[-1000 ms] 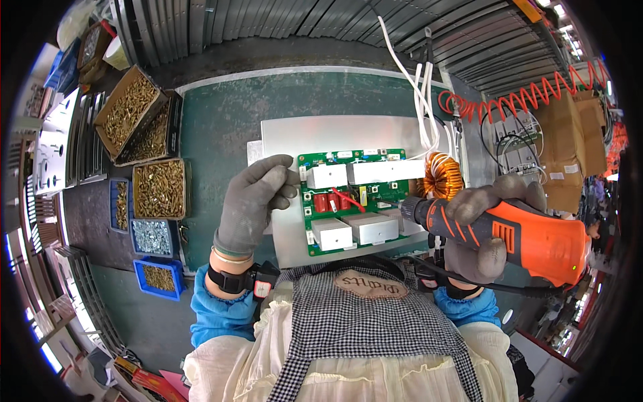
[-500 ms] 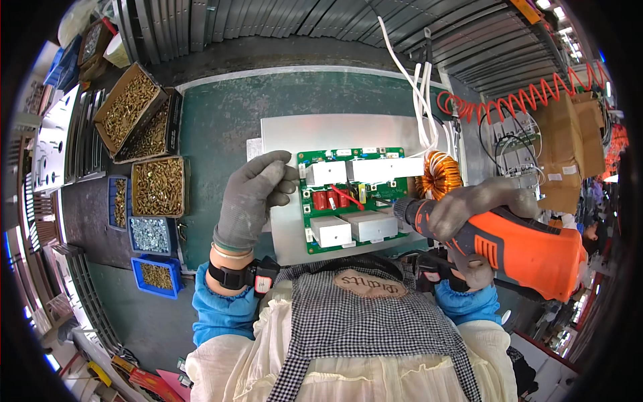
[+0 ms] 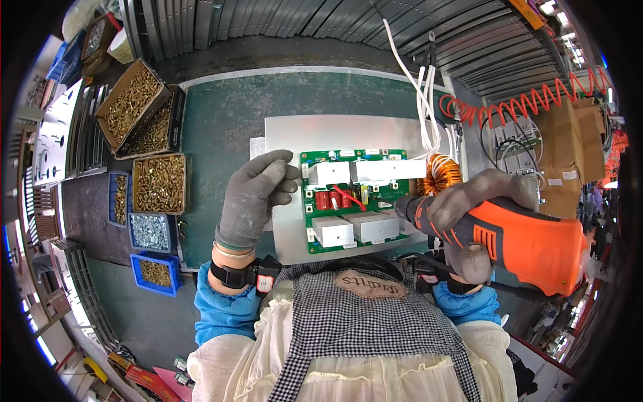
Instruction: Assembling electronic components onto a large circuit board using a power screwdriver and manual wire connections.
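A green circuit board [image 3: 395,191] with white blocks, red parts and a short red wire lies on a silver metal plate [image 3: 288,134]. My left hand [image 3: 251,197], in a grey glove, is at the board's left edge with its fingers curled in and the thumb pressed against them. Whatever those fingers may hold is hidden. Gloved too, my right hand [image 3: 469,208] grips an orange and black power drill [image 3: 526,244], held level with its nose pointing left over the board's right side. A copper-wound coil [image 3: 442,174] sits beside the board, just beyond the drill's nose.
To the left stand cardboard boxes [image 3: 161,184] of brass-coloured fasteners and blue bins [image 3: 157,273] of small hardware. White cables [image 3: 425,114] rise behind the coil. A red coiled hose [image 3: 516,107] hangs at the right. Grey metal profiles [image 3: 295,27] line the far side.
The view has shifted slightly. Both hands keep nearly the same pose, and the drill's nose remains over the board's right side.
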A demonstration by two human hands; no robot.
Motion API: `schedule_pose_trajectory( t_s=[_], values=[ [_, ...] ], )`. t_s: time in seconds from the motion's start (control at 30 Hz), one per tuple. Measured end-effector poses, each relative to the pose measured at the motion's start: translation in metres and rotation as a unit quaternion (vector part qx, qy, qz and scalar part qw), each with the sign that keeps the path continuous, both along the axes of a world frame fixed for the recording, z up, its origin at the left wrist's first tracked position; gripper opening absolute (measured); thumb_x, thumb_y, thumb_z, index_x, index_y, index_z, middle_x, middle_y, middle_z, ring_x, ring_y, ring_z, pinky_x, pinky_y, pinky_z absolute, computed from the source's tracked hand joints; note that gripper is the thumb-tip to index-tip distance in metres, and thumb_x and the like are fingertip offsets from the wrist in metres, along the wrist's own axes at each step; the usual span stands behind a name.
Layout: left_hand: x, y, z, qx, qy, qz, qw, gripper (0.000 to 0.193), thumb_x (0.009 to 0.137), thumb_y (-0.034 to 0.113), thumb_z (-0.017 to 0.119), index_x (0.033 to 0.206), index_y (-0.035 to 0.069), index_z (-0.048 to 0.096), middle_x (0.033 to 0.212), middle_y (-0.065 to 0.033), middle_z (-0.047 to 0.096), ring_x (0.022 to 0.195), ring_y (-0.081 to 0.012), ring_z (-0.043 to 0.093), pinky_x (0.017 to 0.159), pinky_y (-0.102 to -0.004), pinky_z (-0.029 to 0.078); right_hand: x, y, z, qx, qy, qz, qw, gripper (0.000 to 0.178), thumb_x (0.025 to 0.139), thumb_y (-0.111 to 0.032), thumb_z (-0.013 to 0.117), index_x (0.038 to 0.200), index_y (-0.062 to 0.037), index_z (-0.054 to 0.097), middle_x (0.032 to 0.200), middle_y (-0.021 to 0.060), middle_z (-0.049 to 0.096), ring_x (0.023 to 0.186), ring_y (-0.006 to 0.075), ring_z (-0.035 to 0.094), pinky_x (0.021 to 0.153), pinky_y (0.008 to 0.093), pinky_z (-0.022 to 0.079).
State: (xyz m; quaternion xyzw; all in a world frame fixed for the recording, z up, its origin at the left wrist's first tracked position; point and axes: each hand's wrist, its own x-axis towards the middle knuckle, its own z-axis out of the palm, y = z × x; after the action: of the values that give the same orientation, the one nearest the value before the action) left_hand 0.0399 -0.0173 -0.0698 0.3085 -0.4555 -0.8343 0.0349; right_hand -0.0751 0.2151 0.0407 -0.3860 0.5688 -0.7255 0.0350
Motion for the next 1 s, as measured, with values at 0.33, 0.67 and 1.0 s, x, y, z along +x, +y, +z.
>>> schedule_pose_trajectory(
  t_s=[0.33, 0.67, 1.0],
  values=[
    [-0.001, 0.000, -0.001, 0.007, 0.010, -0.004, 1.000, 0.034, 0.095, 0.016, 0.053, 0.120, -0.006, 0.052, 0.093, -0.0121, 0.065, 0.072, -0.0110, 0.059, 0.064, -0.0222, 0.051, -0.016, 0.013, 0.008, -0.059, 0.058, 0.085, 0.993, 0.072, 0.086, -0.024, 0.067, 0.140, -0.0028, 0.025, 0.112, 0.0175, 0.051, 0.069, 0.0195, 0.063, 0.057, 0.0325, 0.051],
    [-0.002, 0.001, -0.001, -0.008, 0.000, 0.000, 1.000, 0.035, 0.094, 0.017, 0.053, 0.120, -0.007, 0.051, 0.093, -0.0133, 0.065, 0.074, -0.0131, 0.061, 0.065, -0.0234, 0.052, -0.003, 0.010, -0.008, -0.071, 0.006, 0.013, 0.997, 0.065, 0.083, -0.024, 0.071, 0.132, -0.0090, 0.032, 0.111, 0.0150, 0.053, 0.071, 0.0188, 0.064, 0.055, 0.0321, 0.052],
    [-0.001, -0.001, -0.003, -0.001, 0.004, 0.002, 1.000, 0.034, 0.094, 0.017, 0.053, 0.119, -0.006, 0.051, 0.092, -0.0137, 0.065, 0.074, -0.0135, 0.062, 0.064, -0.0230, 0.052, 0.000, 0.004, -0.008, -0.039, 0.019, -0.002, 0.999, 0.065, 0.081, -0.022, 0.073, 0.130, -0.0107, 0.032, 0.098, 0.0126, 0.055, 0.070, 0.0192, 0.064, 0.057, 0.0321, 0.053]
  ],
)
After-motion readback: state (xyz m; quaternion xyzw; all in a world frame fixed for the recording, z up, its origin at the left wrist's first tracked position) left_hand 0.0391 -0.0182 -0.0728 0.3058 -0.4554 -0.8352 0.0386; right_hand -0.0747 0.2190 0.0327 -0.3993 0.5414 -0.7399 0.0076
